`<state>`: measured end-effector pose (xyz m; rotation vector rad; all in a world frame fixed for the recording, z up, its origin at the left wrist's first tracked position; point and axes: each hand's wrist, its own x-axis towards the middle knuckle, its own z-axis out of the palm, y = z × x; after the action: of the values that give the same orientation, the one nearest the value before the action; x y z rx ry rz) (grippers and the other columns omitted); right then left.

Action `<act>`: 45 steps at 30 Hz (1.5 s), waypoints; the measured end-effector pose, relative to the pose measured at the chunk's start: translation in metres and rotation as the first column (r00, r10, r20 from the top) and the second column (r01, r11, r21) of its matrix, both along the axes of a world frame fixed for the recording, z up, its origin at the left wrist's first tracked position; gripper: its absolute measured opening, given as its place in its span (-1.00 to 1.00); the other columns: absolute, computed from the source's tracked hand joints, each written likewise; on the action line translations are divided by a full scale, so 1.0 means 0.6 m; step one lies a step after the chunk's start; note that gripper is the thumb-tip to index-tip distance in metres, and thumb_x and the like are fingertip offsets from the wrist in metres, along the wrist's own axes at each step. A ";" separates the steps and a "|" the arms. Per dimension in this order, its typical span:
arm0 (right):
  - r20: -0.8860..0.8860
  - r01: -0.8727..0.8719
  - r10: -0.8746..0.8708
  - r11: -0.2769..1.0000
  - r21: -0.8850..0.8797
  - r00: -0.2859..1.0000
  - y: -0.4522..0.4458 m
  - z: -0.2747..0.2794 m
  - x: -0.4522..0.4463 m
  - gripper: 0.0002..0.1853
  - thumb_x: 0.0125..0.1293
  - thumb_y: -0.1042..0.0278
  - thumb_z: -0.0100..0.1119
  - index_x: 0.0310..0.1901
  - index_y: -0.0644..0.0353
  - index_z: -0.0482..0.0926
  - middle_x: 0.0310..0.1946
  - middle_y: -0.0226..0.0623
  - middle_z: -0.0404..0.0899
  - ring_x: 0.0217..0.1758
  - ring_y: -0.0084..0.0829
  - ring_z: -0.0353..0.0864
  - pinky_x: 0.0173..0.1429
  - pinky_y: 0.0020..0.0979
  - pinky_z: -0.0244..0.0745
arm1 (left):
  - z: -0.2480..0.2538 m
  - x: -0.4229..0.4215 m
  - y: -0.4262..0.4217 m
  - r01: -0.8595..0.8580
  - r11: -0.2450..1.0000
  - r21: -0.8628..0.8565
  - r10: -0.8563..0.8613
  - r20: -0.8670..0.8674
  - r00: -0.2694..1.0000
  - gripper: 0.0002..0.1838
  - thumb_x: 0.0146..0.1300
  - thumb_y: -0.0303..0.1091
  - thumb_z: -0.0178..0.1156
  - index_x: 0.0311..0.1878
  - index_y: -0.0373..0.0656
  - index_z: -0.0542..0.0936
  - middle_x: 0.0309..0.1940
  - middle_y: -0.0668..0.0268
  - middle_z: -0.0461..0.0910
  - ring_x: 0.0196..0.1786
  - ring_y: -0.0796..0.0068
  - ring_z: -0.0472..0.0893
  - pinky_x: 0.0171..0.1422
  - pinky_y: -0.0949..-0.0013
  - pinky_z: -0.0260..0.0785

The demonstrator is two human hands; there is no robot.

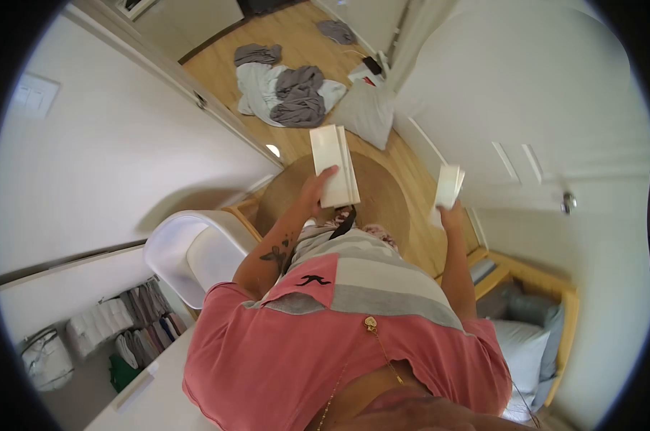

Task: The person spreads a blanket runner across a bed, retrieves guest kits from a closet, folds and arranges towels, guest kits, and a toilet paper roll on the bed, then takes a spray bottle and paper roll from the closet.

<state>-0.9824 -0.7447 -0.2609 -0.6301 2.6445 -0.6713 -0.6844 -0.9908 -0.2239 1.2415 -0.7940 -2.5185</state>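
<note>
Shirt (353, 352), pink and grey, occupies the near foreground. White chair (174, 255) stands beside the left forearm; a wooden frame (568, 323) is near the right elbow. Left hand (315, 192): thumb pressed on the face of off-white flat pieces (330, 158) above a round mat (389, 192); remaining fingers hidden. Right hand (450, 215): fingers pinch the lower end of a smaller off-white piece (449, 185), blurred. Beyond, a pillow (364, 113) and bunched fabric (300, 93) obstruct the floor (217, 65).
</note>
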 end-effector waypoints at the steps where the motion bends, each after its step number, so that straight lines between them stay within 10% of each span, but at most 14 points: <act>1: 0.062 -0.028 0.020 0.990 0.139 0.998 0.002 -0.050 -0.027 -0.41 -0.16 0.29 0.30 -0.03 0.30 0.36 -0.19 0.00 0.51 -0.10 -0.05 0.49 -0.03 -0.21 0.37 | 0.015 -0.012 -0.041 -0.050 0.998 -0.035 0.051 0.005 0.999 -0.47 0.07 -0.08 0.17 0.03 -0.23 0.37 -0.17 0.27 0.49 -0.11 0.38 0.52 -0.04 0.27 0.40; 7: 0.492 -0.185 -0.121 0.829 0.527 0.862 0.024 -0.176 -0.107 -0.42 -0.17 0.30 0.28 -0.03 0.29 0.37 -0.22 -0.05 0.52 -0.15 -0.10 0.51 -0.07 -0.24 0.39 | -0.007 -0.042 -0.270 -0.282 0.957 -0.059 0.277 -0.087 0.957 -0.53 0.08 -0.15 0.15 0.03 -0.17 0.36 -0.16 0.31 0.48 -0.10 0.38 0.50 0.00 0.28 0.37; 14: 0.579 -0.348 -0.041 0.764 0.543 0.814 -0.297 -0.212 -0.294 -0.43 -0.18 0.30 0.27 -0.04 0.28 0.39 -0.24 -0.11 0.54 -0.21 -0.16 0.52 -0.12 -0.26 0.40 | -0.087 -0.076 -0.562 -0.643 0.765 0.038 0.643 -0.106 0.759 -0.57 0.10 -0.21 0.11 0.04 -0.09 0.35 -0.14 0.32 0.47 -0.09 0.34 0.50 -0.04 0.23 0.38; 23: 0.385 -0.426 0.463 0.886 -0.182 0.798 -1.154 -0.065 -0.400 -0.51 -0.09 0.36 0.21 -0.04 0.27 0.39 -0.24 -0.22 0.53 -0.20 -0.32 0.51 -0.09 -0.34 0.39 | -0.126 0.039 -0.875 -0.949 0.298 -0.108 0.954 0.006 0.299 -0.52 0.06 -0.17 0.14 0.07 -0.04 0.33 -0.12 0.24 0.46 -0.10 0.23 0.49 -0.06 0.02 0.36; 29: 0.446 -0.328 0.621 0.752 -0.572 0.645 -1.440 -0.006 -0.175 -0.49 -0.03 0.39 0.18 0.03 0.27 0.35 -0.11 -0.19 0.48 -0.07 -0.29 0.47 0.02 -0.34 0.36 | -0.145 0.277 -1.066 -0.932 -0.335 -0.140 0.942 -0.055 -0.330 -0.45 -0.04 -0.18 0.19 0.02 -0.25 0.36 -0.13 0.17 0.47 -0.18 0.13 0.54 -0.15 0.09 0.42; 35: 0.448 -0.542 0.518 0.836 -0.086 0.729 -1.458 -0.171 -0.105 -0.50 -0.06 0.39 0.19 -0.01 0.28 0.39 -0.15 -0.18 0.50 -0.10 -0.29 0.46 0.00 -0.37 0.33 | -0.113 0.608 -1.174 -0.784 -0.565 -0.257 0.820 -0.076 -0.567 -0.51 -0.04 -0.13 0.13 -0.09 -0.28 0.42 -0.18 0.08 0.51 -0.22 0.09 0.56 -0.15 0.10 0.44; 38: 0.466 -0.805 0.680 0.576 0.140 0.567 -1.412 -0.211 -0.165 -0.65 0.01 0.22 0.12 -0.17 0.23 0.52 -0.25 -0.16 0.55 -0.20 -0.25 0.51 -0.09 -0.36 0.39 | -0.082 0.762 -1.169 -0.755 -0.601 -0.263 0.800 -0.189 -0.570 -0.51 0.00 -0.11 0.11 -0.03 -0.18 0.38 -0.14 0.14 0.50 -0.19 0.13 0.55 -0.15 0.03 0.42; 40: 0.512 -0.641 0.509 0.759 0.110 0.691 -1.413 -0.178 -0.141 -0.67 0.01 0.19 0.10 -0.23 0.23 0.55 -0.27 -0.14 0.55 -0.22 -0.23 0.52 -0.11 -0.35 0.39 | -0.072 0.885 -1.154 -0.719 -0.596 -0.358 0.799 -0.176 -0.575 -0.45 0.07 0.00 0.03 0.08 -0.13 0.32 -0.08 0.17 0.47 -0.06 0.13 0.50 -0.01 -0.01 0.35; 42: 0.315 -0.893 0.880 0.220 0.393 0.355 -1.427 -0.163 -0.161 -0.66 0.01 0.21 0.09 -0.21 0.23 0.54 -0.27 -0.15 0.55 -0.21 -0.23 0.52 -0.09 -0.34 0.39 | -0.057 0.945 -1.143 -0.676 -0.604 -0.423 0.757 -0.041 -0.652 -0.43 0.13 0.06 -0.03 0.11 -0.13 0.30 -0.07 0.18 0.47 -0.03 0.15 0.48 0.04 0.01 0.30; 43: 0.319 -0.888 0.876 0.219 0.405 0.362 -1.434 -0.156 -0.156 -0.66 0.01 0.21 0.09 -0.21 0.23 0.54 -0.27 -0.15 0.55 -0.21 -0.23 0.52 -0.09 -0.34 0.39 | -0.034 0.953 -1.140 -0.642 -0.616 -0.456 0.668 0.130 -0.733 -0.42 0.15 0.07 -0.06 0.12 -0.14 0.29 -0.08 0.19 0.47 -0.03 0.18 0.48 0.04 0.04 0.30; 45: 0.489 -0.743 0.607 0.655 0.137 0.626 -1.481 -0.150 -0.124 -0.62 -0.06 0.32 0.14 -0.15 0.27 0.50 -0.27 -0.22 0.56 -0.20 -0.30 0.53 -0.11 -0.34 0.41 | -0.025 0.937 -1.148 -0.680 -0.558 -0.475 0.675 0.217 -0.705 -0.39 0.16 0.08 -0.06 0.17 -0.15 0.24 0.00 0.17 0.42 0.04 0.18 0.43 0.11 0.05 0.24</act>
<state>-1.0568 -1.6332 -0.3509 -1.1641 1.8273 -0.0888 -0.1221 -1.6798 -0.2387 1.3996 0.5363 -0.2592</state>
